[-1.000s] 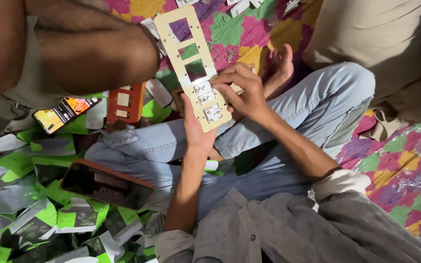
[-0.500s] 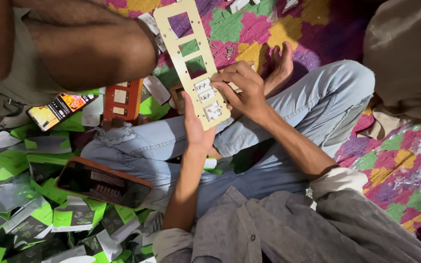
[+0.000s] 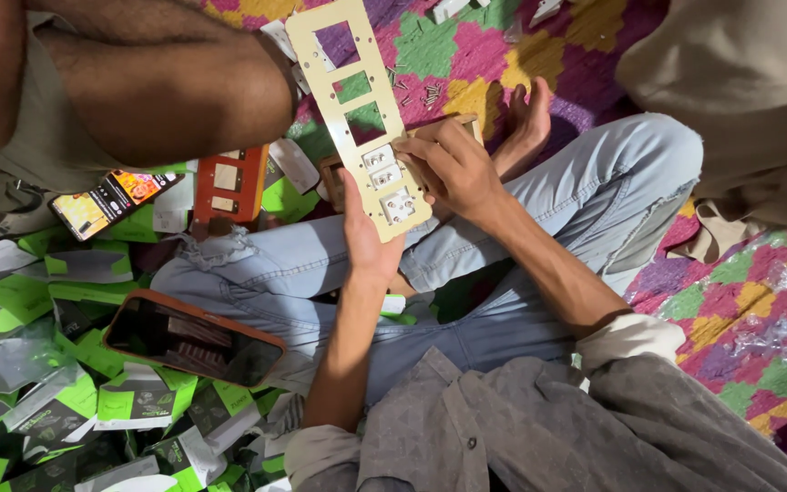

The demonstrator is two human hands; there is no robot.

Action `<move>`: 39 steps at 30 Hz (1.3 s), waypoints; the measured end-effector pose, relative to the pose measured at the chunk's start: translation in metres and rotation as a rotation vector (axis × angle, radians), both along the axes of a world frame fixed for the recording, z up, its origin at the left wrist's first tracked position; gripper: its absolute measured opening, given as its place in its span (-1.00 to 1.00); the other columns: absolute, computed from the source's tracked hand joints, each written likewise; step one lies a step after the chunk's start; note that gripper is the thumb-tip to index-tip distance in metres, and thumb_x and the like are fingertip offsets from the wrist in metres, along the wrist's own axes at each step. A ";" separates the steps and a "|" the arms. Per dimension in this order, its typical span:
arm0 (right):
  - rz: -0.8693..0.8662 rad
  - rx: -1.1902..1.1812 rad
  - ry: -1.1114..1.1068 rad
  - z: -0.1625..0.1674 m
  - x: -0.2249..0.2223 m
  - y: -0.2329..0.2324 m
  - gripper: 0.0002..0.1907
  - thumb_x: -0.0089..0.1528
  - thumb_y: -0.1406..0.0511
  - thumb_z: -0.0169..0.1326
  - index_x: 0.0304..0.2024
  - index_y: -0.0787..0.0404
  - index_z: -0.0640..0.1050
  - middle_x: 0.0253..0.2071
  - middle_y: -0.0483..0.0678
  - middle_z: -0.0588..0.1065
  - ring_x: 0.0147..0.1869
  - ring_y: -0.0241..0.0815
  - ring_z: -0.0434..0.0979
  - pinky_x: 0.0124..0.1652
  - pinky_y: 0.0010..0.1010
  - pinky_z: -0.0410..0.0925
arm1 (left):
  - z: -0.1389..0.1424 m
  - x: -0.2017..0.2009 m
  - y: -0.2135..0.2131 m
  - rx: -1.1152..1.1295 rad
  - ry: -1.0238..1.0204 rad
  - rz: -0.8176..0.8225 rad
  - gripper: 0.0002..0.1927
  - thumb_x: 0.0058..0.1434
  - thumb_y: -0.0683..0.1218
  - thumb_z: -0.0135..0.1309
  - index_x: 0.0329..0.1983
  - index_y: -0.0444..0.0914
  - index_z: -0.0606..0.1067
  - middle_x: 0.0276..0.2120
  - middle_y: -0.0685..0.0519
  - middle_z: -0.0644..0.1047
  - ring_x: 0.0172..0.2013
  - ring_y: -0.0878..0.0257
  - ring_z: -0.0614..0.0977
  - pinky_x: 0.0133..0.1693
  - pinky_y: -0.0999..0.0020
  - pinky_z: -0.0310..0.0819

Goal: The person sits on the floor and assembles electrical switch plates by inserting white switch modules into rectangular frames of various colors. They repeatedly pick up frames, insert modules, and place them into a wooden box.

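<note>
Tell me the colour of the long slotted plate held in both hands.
Cream, a long flat switch plate; head view shows it best.

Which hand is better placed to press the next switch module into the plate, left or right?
Probably the right. The right hand already has its fingers on the modules at the lower end of the cream switch plate, while the left hand grips that end from beneath, steadying it.

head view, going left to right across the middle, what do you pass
lit phone → red switch frame → left hand → cream switch plate → right hand → bare foot → bent knee in jeans
</note>
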State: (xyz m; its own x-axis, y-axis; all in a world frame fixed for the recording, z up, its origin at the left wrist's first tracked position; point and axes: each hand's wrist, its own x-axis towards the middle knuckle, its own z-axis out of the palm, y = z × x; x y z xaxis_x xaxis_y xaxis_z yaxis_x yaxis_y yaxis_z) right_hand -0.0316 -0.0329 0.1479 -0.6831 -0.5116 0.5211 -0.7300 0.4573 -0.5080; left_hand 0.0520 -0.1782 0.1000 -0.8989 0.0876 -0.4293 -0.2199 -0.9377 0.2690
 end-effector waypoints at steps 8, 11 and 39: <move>-0.003 -0.067 -0.015 -0.003 -0.001 -0.003 -0.72 0.22 0.46 0.36 -0.05 0.33 0.59 -0.17 0.04 0.52 -0.15 -0.05 0.55 -0.20 -0.29 0.43 | 0.000 0.000 0.000 -0.004 0.021 0.015 -0.40 0.52 0.31 -0.31 0.33 -0.20 0.34 0.00 0.00 0.52 -0.05 0.13 0.59 -0.04 -0.07 0.56; -0.008 -0.075 -0.029 -0.002 -0.002 -0.003 -0.74 0.23 0.45 0.36 -0.07 0.33 0.59 -0.17 0.03 0.53 -0.15 -0.06 0.56 -0.19 -0.30 0.44 | 0.002 0.000 0.000 -0.002 0.042 0.011 -0.39 0.53 0.31 -0.31 0.33 -0.21 0.34 0.01 -0.01 0.53 -0.05 0.12 0.59 -0.04 -0.06 0.56; 0.015 -0.231 -0.241 0.007 -0.006 0.005 -0.83 0.26 0.36 0.28 -0.10 0.26 0.66 -0.21 -0.04 0.53 -0.15 -0.16 0.57 -0.19 -0.37 0.40 | -0.007 -0.011 0.004 -0.066 0.021 -0.008 -0.32 0.41 0.36 -0.27 0.43 -0.11 0.23 0.23 0.04 0.42 0.10 0.06 0.51 -0.06 -0.10 0.48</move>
State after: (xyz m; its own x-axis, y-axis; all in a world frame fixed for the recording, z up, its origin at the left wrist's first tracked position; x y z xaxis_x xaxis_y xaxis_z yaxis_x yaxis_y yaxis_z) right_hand -0.0371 -0.0278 0.1545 -0.7941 -0.4098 0.4490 -0.5821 0.2999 -0.7558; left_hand 0.0410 -0.1746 0.0926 -0.9071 0.0670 -0.4156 -0.2212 -0.9158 0.3352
